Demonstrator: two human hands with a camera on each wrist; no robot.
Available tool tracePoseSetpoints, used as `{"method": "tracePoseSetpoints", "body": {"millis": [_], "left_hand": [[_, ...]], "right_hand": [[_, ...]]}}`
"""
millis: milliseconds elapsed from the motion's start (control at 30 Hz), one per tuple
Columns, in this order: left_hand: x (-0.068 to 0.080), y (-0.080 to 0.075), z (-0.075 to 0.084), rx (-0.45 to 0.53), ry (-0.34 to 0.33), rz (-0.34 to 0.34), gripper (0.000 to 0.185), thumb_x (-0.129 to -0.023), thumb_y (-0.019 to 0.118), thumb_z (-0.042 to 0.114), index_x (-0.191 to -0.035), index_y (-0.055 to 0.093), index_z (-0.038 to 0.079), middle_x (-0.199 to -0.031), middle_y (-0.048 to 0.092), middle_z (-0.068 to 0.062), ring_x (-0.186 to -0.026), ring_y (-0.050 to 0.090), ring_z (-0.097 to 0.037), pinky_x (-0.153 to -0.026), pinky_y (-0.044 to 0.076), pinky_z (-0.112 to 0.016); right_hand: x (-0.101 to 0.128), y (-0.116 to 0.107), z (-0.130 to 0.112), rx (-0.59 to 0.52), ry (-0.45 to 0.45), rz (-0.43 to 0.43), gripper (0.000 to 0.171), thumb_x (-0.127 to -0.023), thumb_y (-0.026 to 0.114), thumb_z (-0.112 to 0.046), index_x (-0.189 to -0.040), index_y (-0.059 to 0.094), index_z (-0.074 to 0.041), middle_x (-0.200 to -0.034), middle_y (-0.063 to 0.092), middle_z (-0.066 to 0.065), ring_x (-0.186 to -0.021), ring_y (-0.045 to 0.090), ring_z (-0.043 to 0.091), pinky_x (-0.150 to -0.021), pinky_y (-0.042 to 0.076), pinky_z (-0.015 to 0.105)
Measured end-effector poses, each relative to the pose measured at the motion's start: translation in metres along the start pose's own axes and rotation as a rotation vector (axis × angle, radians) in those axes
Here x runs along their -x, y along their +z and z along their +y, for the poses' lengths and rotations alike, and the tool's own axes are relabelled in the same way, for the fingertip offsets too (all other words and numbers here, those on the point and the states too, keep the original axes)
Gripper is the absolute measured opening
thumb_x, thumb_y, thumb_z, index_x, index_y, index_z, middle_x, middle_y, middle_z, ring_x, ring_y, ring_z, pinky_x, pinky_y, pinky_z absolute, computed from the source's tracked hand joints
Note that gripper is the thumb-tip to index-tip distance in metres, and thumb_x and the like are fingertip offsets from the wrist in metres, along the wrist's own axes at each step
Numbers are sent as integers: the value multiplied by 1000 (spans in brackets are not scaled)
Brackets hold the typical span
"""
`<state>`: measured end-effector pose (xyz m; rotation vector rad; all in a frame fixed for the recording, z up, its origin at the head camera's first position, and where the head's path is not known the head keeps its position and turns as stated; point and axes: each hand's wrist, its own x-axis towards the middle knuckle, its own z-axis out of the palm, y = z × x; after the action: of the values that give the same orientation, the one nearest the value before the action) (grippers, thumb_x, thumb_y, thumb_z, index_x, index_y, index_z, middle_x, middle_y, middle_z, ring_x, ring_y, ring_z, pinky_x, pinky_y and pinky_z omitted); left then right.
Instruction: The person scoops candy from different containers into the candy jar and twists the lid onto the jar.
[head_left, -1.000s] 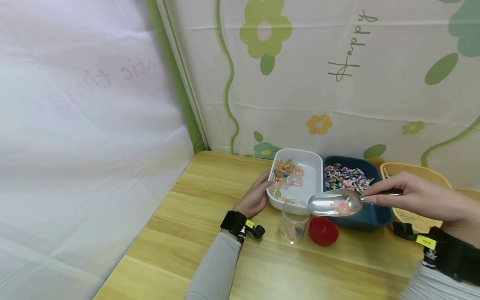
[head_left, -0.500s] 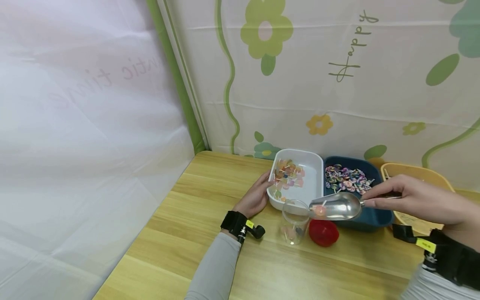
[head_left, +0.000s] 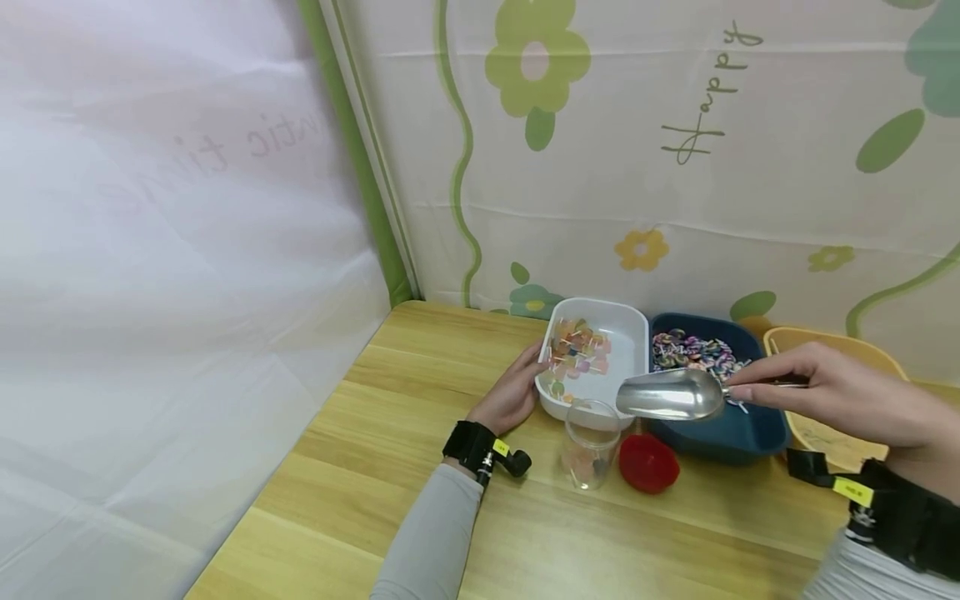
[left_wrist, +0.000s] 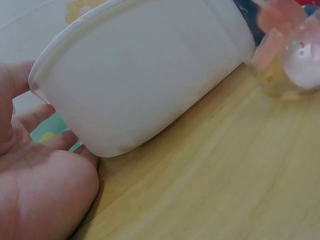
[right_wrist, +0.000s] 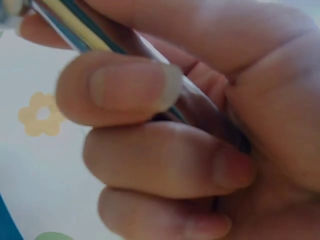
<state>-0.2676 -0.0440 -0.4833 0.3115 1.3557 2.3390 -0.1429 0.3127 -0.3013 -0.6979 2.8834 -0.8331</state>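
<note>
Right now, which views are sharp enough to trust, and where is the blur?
Head view: even light, mostly sharp, edges bowed by the wide lens; metal scoop shows glare. Left wrist view: white tub clear, clear jar blurred. Right wrist view: right hand fills the frame, out of focus.

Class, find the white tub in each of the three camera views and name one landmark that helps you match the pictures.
Head: the white tub sits centre right on the table, the left hand against its left end.
Left wrist: the tub's side wall fills the upper middle, the palm at lower left.
Right wrist: not in it; only fingers round a metal handle.
Shared landmark: the clear jar beside the tub.
</note>
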Motion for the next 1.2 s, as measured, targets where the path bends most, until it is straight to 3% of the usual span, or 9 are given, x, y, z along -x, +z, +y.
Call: {"method": "tracePoseSetpoints", "body": {"millis": [167,267,433,567,667,767,867,967,1200], "left_hand": [[0,-2,-1,-7,1,-13,58,-109,42,7,-164,24,16,-171,17,-6,-156,15,-20,-127,16,-36],[0,-2,-2,-13,10,-26,59,-109,41,6,-164,23,15,-171,16,-6,-156,14,-20,-128,14,-36],[0,-3,-1,-11,11,-30,58,-109,42,8,-164,23,15,-171,16,-6,-156,15,-20,-128,15,-36],[1,-3,1,-9,1,-27,59,-109,43,8,-164,23,15,-171,17,-5,-156,16,-19,-127,16,-36],[0,-2,3,-12,6,-25,60,-109,43,9,-164,23,16,-171,16,-5,-155,16,-19,-127,16,-36],[-1,-3,2,-8,14,-26,59,-109,43,9,-164,23,15,-171,16,-6,-155,17,-20,-127,16,-36],[0,-3,1,-1,13,-22,59,-109,44,9,-164,23,15,-171,16,-6,-156,17,-20,-127,16,-37],[1,-3,-1,0,3,-6,59,-108,45,9,-164,26,17,-171,17,-4,-155,18,-19,-127,17,-36],[0,-1,0,0,-5,8,59,-108,47,9,-163,29,19,-170,19,-4,-155,20,-20,-127,18,-37]], "right_hand": [[-8,5,1,42,-5,60,17,-98,70,-16,-111,80,-19,-92,71,-15,-77,60,4,-63,53,23],[-21,11,2,42,-32,47,16,-99,69,-16,-110,80,-14,-85,68,-12,-70,56,7,-57,49,24],[-51,25,-3,64,14,27,18,-99,70,-20,-107,80,-8,-79,65,-5,-63,53,10,-51,46,25],[-69,38,-10,145,38,50,18,-97,72,-20,-102,81,-6,-84,71,-1,-68,57,14,-56,50,29],[-80,45,-15,234,61,81,20,-96,72,-21,-102,81,-5,-92,76,10,-77,64,23,-64,56,40],[-88,55,-22,313,110,127,21,-96,72,-22,-104,81,-5,-100,76,17,-79,66,29,-61,55,46],[-93,66,-27,350,147,166,18,-95,73,-18,-106,81,-6,-98,75,16,-71,63,26,-51,48,40],[-96,75,-30,364,158,197,13,-94,72,-15,-100,81,-7,-84,72,10,-62,56,23,-46,39,34],[-101,86,-32,381,173,234,12,-94,71,-11,-94,80,-4,-75,66,9,-60,54,26,-49,40,37]]}}
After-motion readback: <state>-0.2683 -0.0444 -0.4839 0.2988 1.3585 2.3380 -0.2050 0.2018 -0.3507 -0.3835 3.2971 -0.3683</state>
